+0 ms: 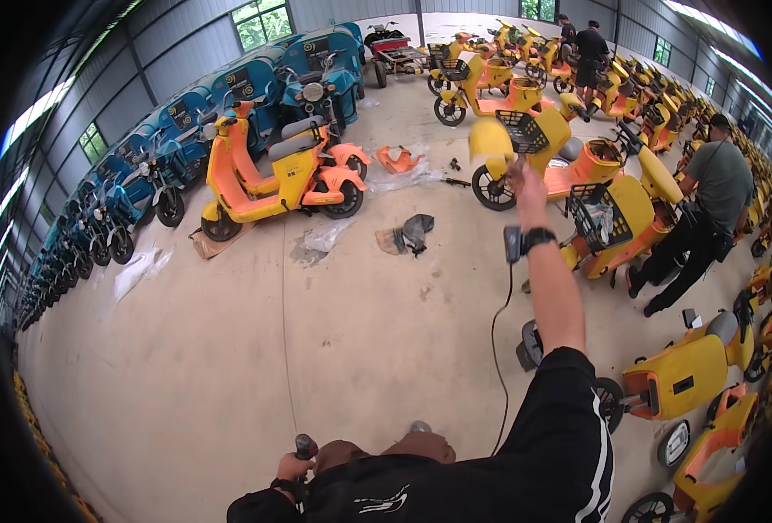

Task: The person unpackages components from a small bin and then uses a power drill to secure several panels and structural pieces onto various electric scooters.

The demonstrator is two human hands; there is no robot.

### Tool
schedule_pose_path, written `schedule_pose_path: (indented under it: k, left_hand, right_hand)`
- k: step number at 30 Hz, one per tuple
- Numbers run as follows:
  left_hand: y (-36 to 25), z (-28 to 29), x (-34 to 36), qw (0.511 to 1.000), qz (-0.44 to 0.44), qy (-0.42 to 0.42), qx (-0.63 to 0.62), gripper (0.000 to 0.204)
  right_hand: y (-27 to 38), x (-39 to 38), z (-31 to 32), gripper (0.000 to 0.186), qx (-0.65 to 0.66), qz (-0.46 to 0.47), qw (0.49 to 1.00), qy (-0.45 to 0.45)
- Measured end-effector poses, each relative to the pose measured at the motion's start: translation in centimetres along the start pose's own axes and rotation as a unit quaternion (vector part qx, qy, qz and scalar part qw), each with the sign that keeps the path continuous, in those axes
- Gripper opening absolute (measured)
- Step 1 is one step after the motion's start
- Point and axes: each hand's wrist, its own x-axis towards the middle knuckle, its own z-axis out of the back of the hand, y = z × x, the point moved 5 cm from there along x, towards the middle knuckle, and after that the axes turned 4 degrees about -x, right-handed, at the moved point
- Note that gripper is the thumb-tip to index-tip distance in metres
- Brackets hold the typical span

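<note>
My right arm stretches forward, and my right hand [525, 181] is closed, blurred by motion. It appears to grip the lower edge of a curved yellow panel [489, 141], also blurred. Just beyond them stands a yellow and orange scooter with a black front basket [521, 132]. Low beside my left knee, my left hand [295, 467] is closed around a dark, round-ended hand tool [306, 446], whose exact kind I cannot make out. On my right wrist sits a black strap [539, 237] with a small box, from which a cable [496, 349] runs down.
A yellow-orange scooter [285, 174] stands ahead left, before rows of blue three-wheelers [185, 122]. An orange body part [398, 159], plastic sheeting and a dark bag [416, 232] lie on the floor. A person [721, 192] bends over scooters at right. More scooters [686, 379] stand close right.
</note>
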Motion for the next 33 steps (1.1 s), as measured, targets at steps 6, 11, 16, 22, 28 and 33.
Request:
schedule_pose_path:
  k: [6,11,16,22,28,33]
  left_hand:
    - [-8.9,-1.8,4.0,0.997,-0.053,0.048,0.000,0.047]
    - [-8.8,-5.2,12.5,0.979,0.010,0.168,0.117,0.046]
    - [-15.1,-6.1,19.3,0.966,-0.033,0.175,0.186,0.044]
    - [-26.5,-5.2,25.5,0.944,-0.092,0.170,0.268,0.040]
    - [-35.9,-6.6,29.1,0.886,-0.171,0.138,0.408,0.037]
    - [-49.4,-10.3,28.6,0.855,-0.257,0.116,0.435,0.035]
  right_hand:
    - [27.0,1.2,-21.5,0.025,0.015,0.328,0.929,0.170]
    - [8.7,-8.0,-17.6,0.020,-0.326,0.255,0.878,0.239]
    - [-17.9,-19.8,5.0,0.029,-0.464,-0.190,0.847,0.175]
    - [-19.3,-53.0,29.1,0.031,-0.721,-0.511,0.288,0.368]
    - [-13.8,-68.7,29.0,0.024,-0.181,-0.611,0.620,-0.457]
    - [-14.8,-66.2,21.9,0.026,-0.277,-0.523,0.680,-0.432]
